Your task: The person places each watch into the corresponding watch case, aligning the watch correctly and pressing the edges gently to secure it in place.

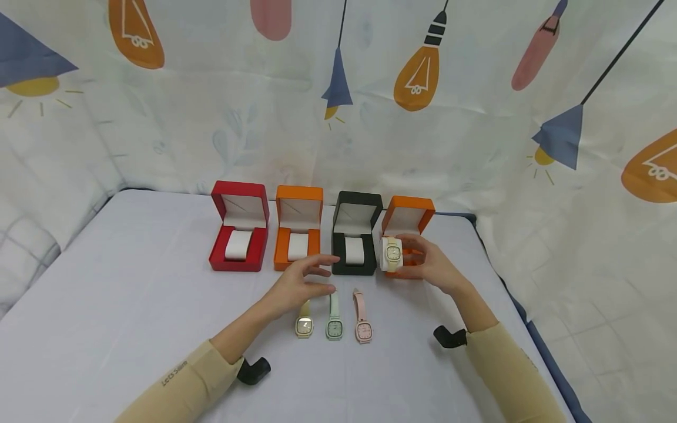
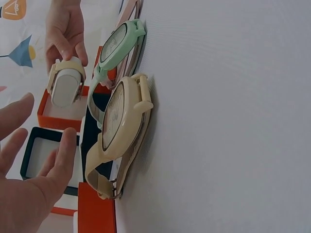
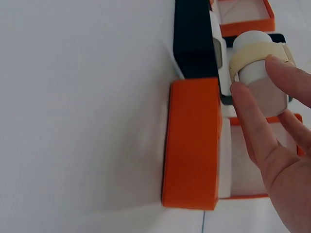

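Observation:
My right hand [image 1: 431,265] grips a white watch cushion [image 3: 265,92] with a cream-strapped watch [image 1: 393,252] wrapped round it. The cushion is held over the front of the rightmost orange box [image 1: 409,211], whose lid stands up. In the right wrist view the thumb and fingers pinch the cushion's sides, with the strap [image 3: 255,52] crossing its middle. My left hand [image 1: 296,286] hovers with fingers spread and holds nothing. Near it lie a yellow watch [image 1: 304,326], a mint green watch [image 1: 334,328] and a pink watch [image 1: 363,330], faces up.
Left of the rightmost box stand a red box [image 1: 214,255], another orange box [image 1: 280,252] and a dark green box [image 1: 359,270], all open with white cushions inside. They stand on a white-covered table [image 1: 132,282] before a patterned curtain [image 1: 296,135].

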`<action>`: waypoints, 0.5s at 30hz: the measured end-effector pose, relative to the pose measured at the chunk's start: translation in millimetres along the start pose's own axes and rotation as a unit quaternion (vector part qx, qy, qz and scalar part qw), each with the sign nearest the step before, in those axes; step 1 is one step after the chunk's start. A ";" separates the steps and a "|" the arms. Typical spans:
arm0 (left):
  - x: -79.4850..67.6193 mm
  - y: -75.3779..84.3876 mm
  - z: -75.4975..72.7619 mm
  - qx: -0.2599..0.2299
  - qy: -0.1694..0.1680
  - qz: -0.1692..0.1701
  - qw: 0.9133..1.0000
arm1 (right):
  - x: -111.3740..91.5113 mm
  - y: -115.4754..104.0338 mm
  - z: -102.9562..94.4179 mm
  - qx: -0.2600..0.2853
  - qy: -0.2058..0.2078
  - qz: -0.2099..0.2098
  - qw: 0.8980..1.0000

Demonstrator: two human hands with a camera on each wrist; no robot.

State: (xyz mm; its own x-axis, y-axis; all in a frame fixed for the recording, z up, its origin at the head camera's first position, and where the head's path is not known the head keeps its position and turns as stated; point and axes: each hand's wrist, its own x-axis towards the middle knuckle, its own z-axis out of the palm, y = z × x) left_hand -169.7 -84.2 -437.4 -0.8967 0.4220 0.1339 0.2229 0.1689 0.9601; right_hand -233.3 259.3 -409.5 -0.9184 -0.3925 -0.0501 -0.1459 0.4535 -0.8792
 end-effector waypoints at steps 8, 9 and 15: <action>0.3 -0.2 0.3 -0.002 -0.006 -0.007 1.000 | 4.2 6.0 -20.4 -0.011 -0.004 0.025 1.000; 0.4 -0.3 0.3 -0.003 -0.007 -0.008 1.000 | 4.9 6.9 -22.4 -0.012 -0.005 0.028 1.000; 0.4 -1.6 0.2 -0.001 -0.011 -0.007 1.000 | 8.6 11.7 -29.9 -0.028 0.003 0.044 0.999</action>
State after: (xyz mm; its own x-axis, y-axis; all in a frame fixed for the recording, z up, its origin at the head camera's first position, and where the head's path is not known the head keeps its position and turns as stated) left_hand -170.3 -84.1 -438.9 -0.8911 0.4392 0.1142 0.2088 0.1733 0.9625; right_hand -253.9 285.2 -406.0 -0.9304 -0.3451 -0.1232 -0.0851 0.5305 -0.8434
